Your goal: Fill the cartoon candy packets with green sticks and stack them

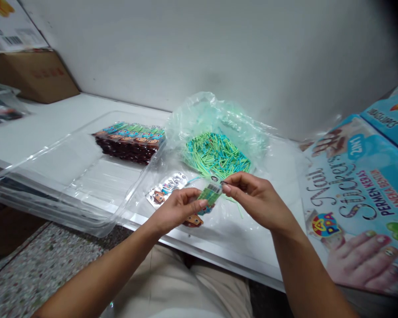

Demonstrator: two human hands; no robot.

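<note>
My left hand [177, 210] pinches a small green packet [210, 193] with a barcode, thumb on top. At the packet's upper right end, the thumb and fingertips of my right hand [255, 196] are closed on its edge. A brown cartoon print [194, 220] shows just below my left fingers; whether it belongs to the held packet I cannot tell. To the left lies a flat printed packet [166, 190] with a similar brown figure. Behind my hands, a clear plastic bag [252, 119] lies open with many thin green and blue sticks [215, 154] in it.
On the left, a clear plastic tray [73, 194] holds stacked printed packets [129, 141] and juts over the table's front edge. A blue Nail Stickers box [351, 185] stands at right. Cardboard boxes [36, 75] and another clear container [3, 104] are at the far left.
</note>
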